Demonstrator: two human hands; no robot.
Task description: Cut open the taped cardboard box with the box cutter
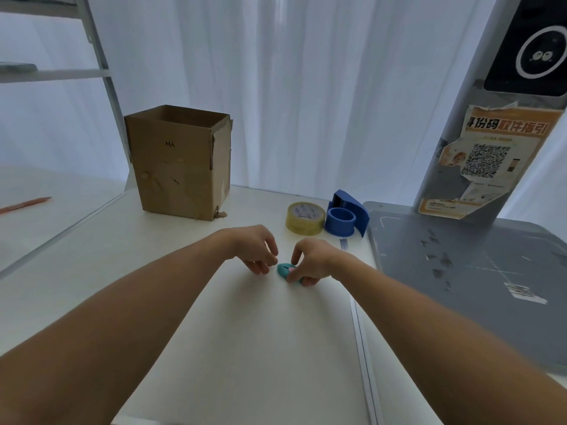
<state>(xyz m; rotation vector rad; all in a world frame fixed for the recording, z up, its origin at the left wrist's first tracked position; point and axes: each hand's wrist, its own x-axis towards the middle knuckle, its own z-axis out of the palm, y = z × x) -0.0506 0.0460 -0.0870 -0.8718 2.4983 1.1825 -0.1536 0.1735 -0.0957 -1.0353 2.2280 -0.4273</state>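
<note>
A brown cardboard box (179, 164) stands upright at the back left of the white table (245, 348), its top open and strips of tape along its edges. A small teal box cutter (284, 269) lies on the table in front of me. My right hand (310, 262) pinches the cutter's right end with fingers and thumb. My left hand (256, 248) hovers just left of it, fingertips curled down and touching or nearly touching the cutter's left tip. Most of the cutter is hidden under my right fingers.
A roll of yellowish tape (305, 217) and a blue tape dispenser (346, 217) sit behind my hands. A grey platform (460, 286) with a post bearing a torn poster (481, 161) fills the right. An orange pen (26, 204) lies far left.
</note>
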